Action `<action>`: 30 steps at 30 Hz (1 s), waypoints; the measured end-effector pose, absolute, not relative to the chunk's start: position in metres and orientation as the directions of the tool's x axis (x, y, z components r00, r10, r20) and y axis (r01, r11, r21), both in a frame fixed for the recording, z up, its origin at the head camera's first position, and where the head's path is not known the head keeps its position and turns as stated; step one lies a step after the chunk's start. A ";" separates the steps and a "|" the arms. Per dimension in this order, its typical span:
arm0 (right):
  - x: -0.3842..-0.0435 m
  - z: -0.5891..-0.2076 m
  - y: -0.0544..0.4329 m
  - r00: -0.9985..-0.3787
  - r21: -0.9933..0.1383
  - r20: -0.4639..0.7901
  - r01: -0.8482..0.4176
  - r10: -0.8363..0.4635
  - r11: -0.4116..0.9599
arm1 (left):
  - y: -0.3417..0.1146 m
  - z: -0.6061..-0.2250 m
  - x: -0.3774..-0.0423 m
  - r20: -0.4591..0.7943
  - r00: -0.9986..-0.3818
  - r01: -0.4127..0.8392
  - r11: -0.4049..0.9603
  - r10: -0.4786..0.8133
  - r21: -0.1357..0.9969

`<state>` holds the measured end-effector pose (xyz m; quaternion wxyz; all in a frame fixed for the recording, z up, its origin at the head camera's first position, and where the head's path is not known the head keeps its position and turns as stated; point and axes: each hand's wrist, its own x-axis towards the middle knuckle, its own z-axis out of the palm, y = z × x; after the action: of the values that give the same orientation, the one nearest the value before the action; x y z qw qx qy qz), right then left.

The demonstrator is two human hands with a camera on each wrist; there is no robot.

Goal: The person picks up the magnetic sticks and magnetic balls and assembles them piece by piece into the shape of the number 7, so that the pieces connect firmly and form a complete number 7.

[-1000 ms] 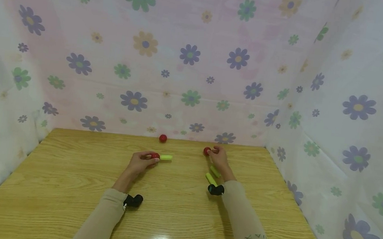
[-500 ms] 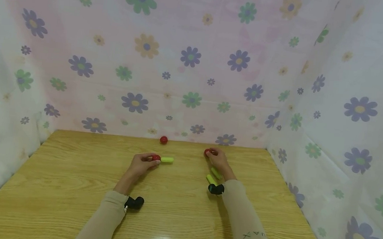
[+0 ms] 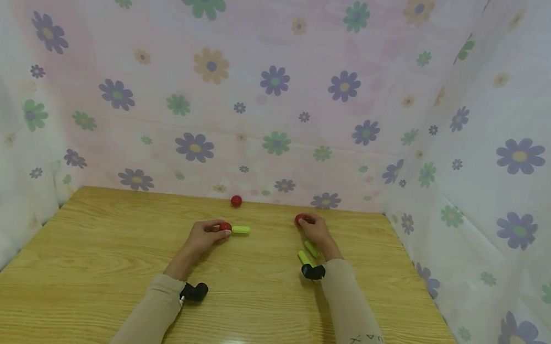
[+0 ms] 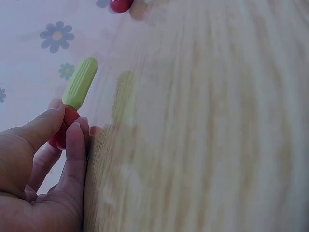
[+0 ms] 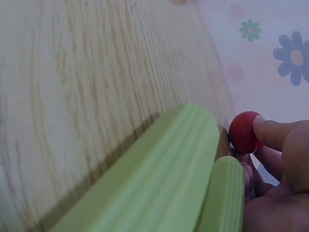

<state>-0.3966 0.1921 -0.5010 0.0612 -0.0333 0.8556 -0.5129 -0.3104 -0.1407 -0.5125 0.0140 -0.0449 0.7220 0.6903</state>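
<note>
My left hand [image 3: 201, 238] pinches a red ball [image 3: 225, 227] between thumb and fingers, low over the wooden table. From that ball a light green ridged stick [image 4: 81, 82] points away to the right, its end meeting the ball in the left wrist view. Farther right, my right hand [image 3: 316, 232] pinches another red ball [image 5: 244, 131] near the table's back; its fingers partly cover it. Beneath the right wrist lie two more green ridged sticks, a nearer one [image 5: 154, 169] and a farther one [image 5: 224, 198], partly hidden by the wrist camera and hand.
A third red ball [image 3: 236, 201] rests at the back edge of the wooden table [image 3: 253, 297], against the flowered cloth [image 3: 240, 124]. Similar cloth walls stand at left and right. A black camera sits on each wrist, the left one [image 3: 194, 291] close over the table.
The right hand's fingers have come slightly farther over their red ball. The left hand keeps its hold with barely any movement, and the head view has shifted a little.
</note>
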 end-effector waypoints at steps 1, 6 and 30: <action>-0.397 -0.501 0.193 -0.990 -0.884 -0.075 0.010 -0.121 0.468 | -0.141 -0.512 -0.311 -0.082 -0.996 -0.084 0.041 -0.046 0.996; -0.398 -0.500 0.194 -0.988 -0.889 -0.081 0.012 -0.131 0.459 | -0.142 -0.512 -0.312 -0.078 -0.996 -0.080 0.047 -0.049 0.996; -0.392 -0.499 0.193 -0.986 -0.927 -0.064 0.002 -0.152 0.376 | -0.140 -0.511 -0.309 -0.084 -0.995 -0.086 0.041 -0.061 0.995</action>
<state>-0.3916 0.1926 -0.4989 0.0691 -0.0452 0.8265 -0.5568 -0.3093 -0.1399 -0.5113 0.0091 -0.0512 0.7214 0.6906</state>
